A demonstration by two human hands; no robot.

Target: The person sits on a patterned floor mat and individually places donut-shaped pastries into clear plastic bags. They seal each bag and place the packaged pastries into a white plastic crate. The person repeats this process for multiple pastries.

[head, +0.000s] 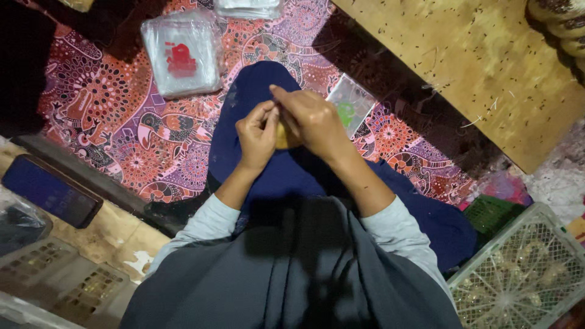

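Head view shows the left hand (256, 135) and right hand (314, 122) pinched together around a small yellow item (282, 137). Just beyond the right hand lies a clear packet (350, 105); farther left, a stack of clear bags (181, 53).

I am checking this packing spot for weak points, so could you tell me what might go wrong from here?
The small yellowish item is pinched between the left hand and right hand over the lap, so it could slip onto the patterned mat. The clear bag beside the knee might get creased. The phone lies near the mat's edge and could be knocked.
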